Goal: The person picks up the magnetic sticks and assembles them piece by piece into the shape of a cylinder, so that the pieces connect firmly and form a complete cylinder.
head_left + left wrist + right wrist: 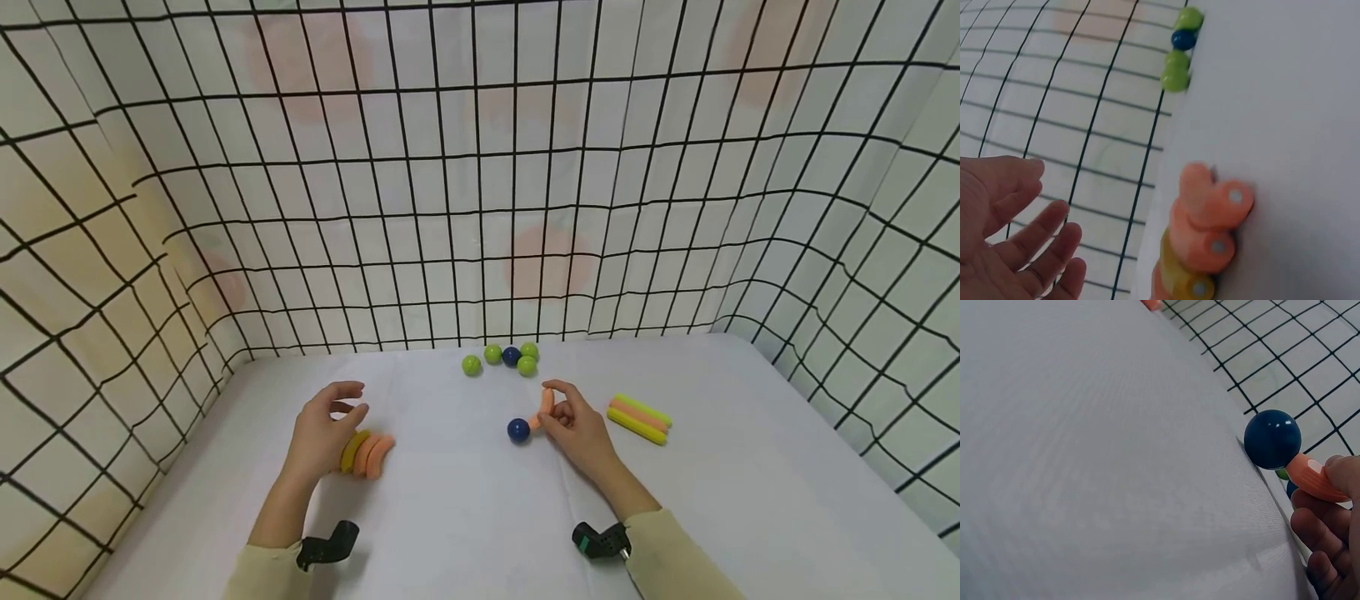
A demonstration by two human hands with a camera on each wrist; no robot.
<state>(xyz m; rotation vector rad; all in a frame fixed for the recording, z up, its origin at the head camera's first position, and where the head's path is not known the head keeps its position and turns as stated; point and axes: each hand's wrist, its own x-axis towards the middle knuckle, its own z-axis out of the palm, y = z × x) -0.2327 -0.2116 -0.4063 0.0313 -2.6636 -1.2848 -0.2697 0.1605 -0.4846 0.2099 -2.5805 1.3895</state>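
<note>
My right hand (576, 425) pinches a curved orange stick (1311, 478) between thumb and fingers. A dark blue ball (1272, 439) sits against the stick's free end. My left hand (322, 429) holds nothing; its fingers are loosely bent and apart, above and beside a row of curved sticks. In that row, a yellow curved stick (355, 451) lies next to orange curved sticks (379, 457), side by side. Pale round spots show on the row's ends in the left wrist view, where the yellow stick (1185, 275) has another orange piece partly behind it.
Several green balls (471, 365) and another dark blue ball (511, 357) lie at the back of the white table (450, 517). Straight yellow and orange sticks (637, 419) lie together right of my right hand. A black wire grid (480, 208) surrounds the back and sides.
</note>
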